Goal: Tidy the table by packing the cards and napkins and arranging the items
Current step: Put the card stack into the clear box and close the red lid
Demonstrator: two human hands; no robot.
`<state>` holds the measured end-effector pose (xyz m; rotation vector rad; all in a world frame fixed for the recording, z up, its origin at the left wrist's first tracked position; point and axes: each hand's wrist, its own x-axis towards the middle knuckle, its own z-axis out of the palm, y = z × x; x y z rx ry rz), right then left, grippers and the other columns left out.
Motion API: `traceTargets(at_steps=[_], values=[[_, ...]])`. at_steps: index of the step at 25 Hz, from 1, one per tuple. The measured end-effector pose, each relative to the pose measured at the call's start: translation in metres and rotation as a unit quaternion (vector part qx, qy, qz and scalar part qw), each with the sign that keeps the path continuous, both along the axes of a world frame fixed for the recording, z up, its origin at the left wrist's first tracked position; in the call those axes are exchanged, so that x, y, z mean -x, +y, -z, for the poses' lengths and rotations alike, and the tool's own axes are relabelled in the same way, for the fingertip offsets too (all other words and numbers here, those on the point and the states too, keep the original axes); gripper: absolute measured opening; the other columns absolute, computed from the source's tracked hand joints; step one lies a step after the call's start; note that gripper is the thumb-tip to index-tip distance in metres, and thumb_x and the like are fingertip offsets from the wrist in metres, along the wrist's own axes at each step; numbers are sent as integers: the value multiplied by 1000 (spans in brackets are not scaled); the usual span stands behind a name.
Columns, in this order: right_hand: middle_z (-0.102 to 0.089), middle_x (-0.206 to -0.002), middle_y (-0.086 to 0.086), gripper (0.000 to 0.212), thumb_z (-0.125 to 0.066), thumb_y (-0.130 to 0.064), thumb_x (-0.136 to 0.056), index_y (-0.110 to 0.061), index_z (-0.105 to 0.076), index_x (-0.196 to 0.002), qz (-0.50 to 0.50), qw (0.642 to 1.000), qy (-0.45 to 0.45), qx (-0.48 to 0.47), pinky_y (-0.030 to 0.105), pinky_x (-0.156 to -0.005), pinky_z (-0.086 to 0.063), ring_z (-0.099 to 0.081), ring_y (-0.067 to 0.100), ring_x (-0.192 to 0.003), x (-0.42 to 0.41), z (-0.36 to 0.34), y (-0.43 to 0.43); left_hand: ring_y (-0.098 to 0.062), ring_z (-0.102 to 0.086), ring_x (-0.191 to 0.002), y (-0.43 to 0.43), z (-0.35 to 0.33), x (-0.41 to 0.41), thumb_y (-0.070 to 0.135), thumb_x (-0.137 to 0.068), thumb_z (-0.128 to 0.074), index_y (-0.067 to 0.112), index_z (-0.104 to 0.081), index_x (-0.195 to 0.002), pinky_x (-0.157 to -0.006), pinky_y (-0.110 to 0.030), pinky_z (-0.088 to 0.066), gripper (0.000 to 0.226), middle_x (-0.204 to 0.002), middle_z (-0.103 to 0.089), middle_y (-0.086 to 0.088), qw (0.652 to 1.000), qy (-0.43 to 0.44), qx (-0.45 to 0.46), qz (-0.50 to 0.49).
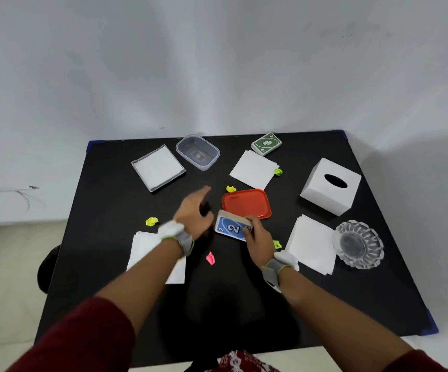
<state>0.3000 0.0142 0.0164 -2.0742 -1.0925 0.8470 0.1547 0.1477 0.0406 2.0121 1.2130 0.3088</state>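
My right hand (260, 236) grips a stack of cards (232, 228) with a blue 2 on top, just in front of the red lid (247, 204). Blurred, my left hand (194, 213) hovers left of that stack with fingers spread and nothing in it. A second card stack (266, 144) with a green top card lies at the back. A clear plastic container (197, 151) stands at the back centre. Napkin piles lie at back centre-right (253, 169), front right (311, 247) and front left (147, 251). A grey napkin holder (158, 167) holds white napkins.
A white tissue box (330, 186) stands at the right and a glass ashtray (358, 244) in front of it. Crumpled yellow-green paper bits (151, 221) and a pink one (210, 258) are scattered on the black table (110, 210). White walls rise behind.
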Motion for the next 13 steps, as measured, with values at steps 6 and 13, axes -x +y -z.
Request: traceTargets(at_steps=[6,13], values=[[-64,-120,14,29,-43,-15,-99,-10,-47,-127,109,991,40,60,29,-79,-44,-61,32,-107,-28,-17,36,-20,-19,-146,123,-5,-55,18,-84,-52,19,-27,-145,-118,-45,-4,66,-153,-32,-3,930,317,-148,115],[-64,-114,9,8,-46,-17,-97,-20,-49,-104,172,967,186,22,48,-91,-54,-64,28,-101,-43,-26,35,-27,-58,-114,5,-14,-46,27,-87,-47,15,-66,-112,-103,-36,-37,33,-117,-67,-3,956,204,-118,177]])
